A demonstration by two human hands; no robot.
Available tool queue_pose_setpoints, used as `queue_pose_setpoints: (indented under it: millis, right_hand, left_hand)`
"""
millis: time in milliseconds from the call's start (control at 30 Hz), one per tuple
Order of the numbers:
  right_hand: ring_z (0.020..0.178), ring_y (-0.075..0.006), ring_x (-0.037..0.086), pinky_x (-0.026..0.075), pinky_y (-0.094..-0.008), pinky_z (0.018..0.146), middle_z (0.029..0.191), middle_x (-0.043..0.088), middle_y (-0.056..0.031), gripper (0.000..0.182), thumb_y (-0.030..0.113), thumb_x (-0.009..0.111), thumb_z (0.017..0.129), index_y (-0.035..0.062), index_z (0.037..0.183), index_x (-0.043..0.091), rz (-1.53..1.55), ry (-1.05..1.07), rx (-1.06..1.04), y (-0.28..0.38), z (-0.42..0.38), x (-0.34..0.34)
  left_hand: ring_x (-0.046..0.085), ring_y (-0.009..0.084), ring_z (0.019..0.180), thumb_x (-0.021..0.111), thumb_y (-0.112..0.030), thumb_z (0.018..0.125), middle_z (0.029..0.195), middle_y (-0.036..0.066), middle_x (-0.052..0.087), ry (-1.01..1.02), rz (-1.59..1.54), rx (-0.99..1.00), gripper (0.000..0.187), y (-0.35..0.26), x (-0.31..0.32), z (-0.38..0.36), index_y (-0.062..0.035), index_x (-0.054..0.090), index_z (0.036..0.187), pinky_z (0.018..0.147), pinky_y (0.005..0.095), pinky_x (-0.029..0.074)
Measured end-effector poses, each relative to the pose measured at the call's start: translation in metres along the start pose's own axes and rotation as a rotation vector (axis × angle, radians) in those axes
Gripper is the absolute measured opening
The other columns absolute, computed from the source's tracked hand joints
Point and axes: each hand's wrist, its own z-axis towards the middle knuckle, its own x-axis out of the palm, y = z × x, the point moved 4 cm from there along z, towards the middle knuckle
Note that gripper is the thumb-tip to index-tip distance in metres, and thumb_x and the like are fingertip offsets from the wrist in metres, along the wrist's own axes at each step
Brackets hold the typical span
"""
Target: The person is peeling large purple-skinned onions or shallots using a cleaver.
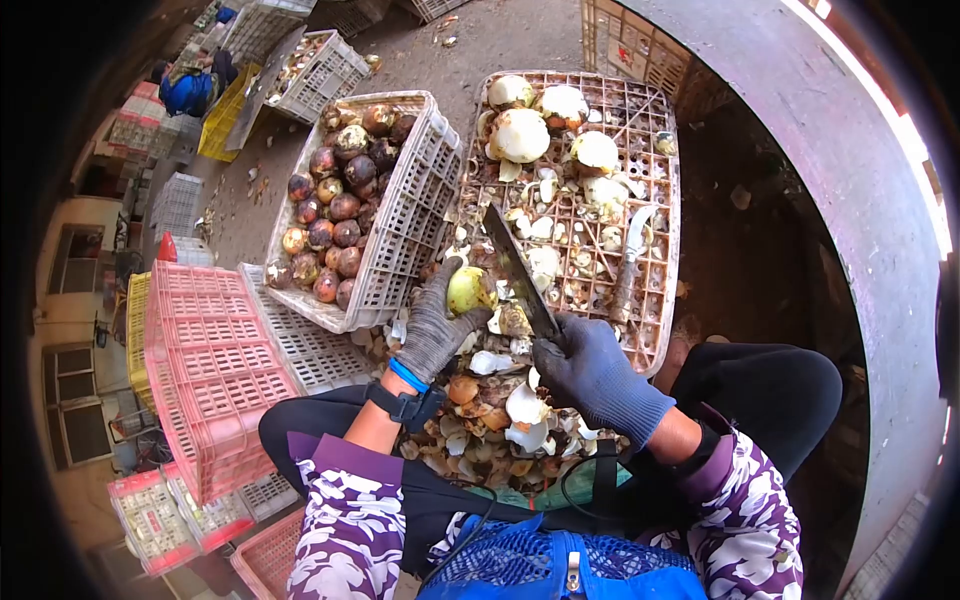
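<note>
My left hand [437, 320], in a grey knit glove, grips a round yellow-green bulb [468, 290] from its left side. My right hand [603, 370], in a blue-grey coated glove, is closed around the handle of a knife [521, 272]. The knife's long dark blade points up and left, just right of the bulb. Beyond both hands lies a grid-topped plastic crate [655, 335] strewn with white scraps. Several peeled white bulbs [519, 135] sit at its far end. A second knife [632, 255] with a pale blade rests on its right side.
A white crate [432, 150] of purple-brown bulbs [345, 206] stands left of the grid. Skins and peelings [500, 400] pile between my legs. Stacked pink crates [215, 365] are at left, a grey metal panel [800, 150] at right. A person in blue [190, 92] is far left.
</note>
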Motion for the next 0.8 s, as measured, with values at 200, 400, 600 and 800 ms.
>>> queue_pose_setpoints:
  millis: [200, 400, 600, 800]
  right_hand:
    - [0.061, -0.0349, 0.064, 0.050, -0.0418, 0.060, 0.060, 0.058, -0.0220, 0.024, 0.021, 0.058, 0.083, -0.0032, 0.083, 0.056, -0.236, 0.002, -0.130, -0.001, -0.003, 0.010]
    - [0.065, -0.0376, 0.062, 0.048, -0.0442, 0.063, 0.065, 0.058, -0.0240, 0.026, 0.021, 0.055, 0.084, -0.0043, 0.078, 0.056, -0.250, 0.016, -0.099, -0.003, -0.006, 0.012]
    - [0.078, -0.0448, 0.059, 0.047, -0.0492, 0.074, 0.077, 0.059, -0.0299, 0.032, 0.023, 0.056, 0.083, -0.0073, 0.076, 0.057, -0.225, 0.110, -0.003, 0.010, 0.001, 0.003]
    - [0.081, -0.0451, 0.060, 0.048, -0.0484, 0.076, 0.081, 0.060, -0.0312, 0.032, 0.022, 0.055, 0.082, -0.0090, 0.077, 0.060, -0.364, 0.098, -0.058, 0.012, 0.028, 0.013]
  left_hand:
    - [0.053, 0.0265, 0.112, 0.082, -0.017, 0.068, 0.123, 0.018, 0.052, -0.042, 0.061, 0.021, 0.077, -0.002, 0.003, 0.000, 0.0013, 0.043, 0.132, 0.096, 0.0357, 0.043]
    - [0.055, 0.0339, 0.107, 0.082, -0.021, 0.066, 0.117, 0.022, 0.054, -0.073, 0.133, 0.066, 0.075, -0.012, 0.004, 0.002, 0.0031, 0.045, 0.127, 0.095, 0.0392, 0.043]
    - [0.052, 0.0370, 0.109, 0.081, -0.019, 0.064, 0.117, 0.024, 0.053, -0.082, 0.253, 0.197, 0.076, -0.025, 0.005, -0.001, 0.0055, 0.045, 0.126, 0.098, 0.0415, 0.041]
    - [0.048, 0.0387, 0.115, 0.080, -0.022, 0.065, 0.123, 0.025, 0.050, -0.062, 0.308, 0.153, 0.078, -0.018, 0.008, -0.002, 0.0061, 0.044, 0.128, 0.100, 0.0420, 0.039]
